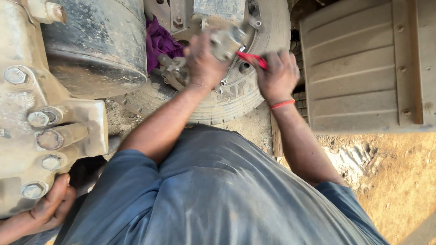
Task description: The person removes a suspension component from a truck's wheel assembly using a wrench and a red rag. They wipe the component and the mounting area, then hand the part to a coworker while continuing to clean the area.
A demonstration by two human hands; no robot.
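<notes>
- One other person's hand [47, 206] is pressing against the underside of a big dusty metal housing [27, 113] at the far left; six bolt heads are showing on that housing.
- One dark drum-shaped tank [97, 43] is sitting above and just right of the housing.
- One purple rag [159, 41] is lying bunched between the tank and the work area.
- The left hand [203, 61] is closing its fingers around one small grey metal fitting [225, 41], which is sitting in front of the one tyre [236, 97], near the picture's top centre.
- One smaller metal bracket [172, 72] is lying just left of that hand, touching the tyre.
- The right hand [277, 75], wearing one red thread at the wrist, is gripping one red-handled tool [251, 57] with fingers wrapped tight; the tool's tip is reaching toward the fitting.
- One ribbed grey panel [363, 63] is standing at the right, above sandy ground [395, 181].
</notes>
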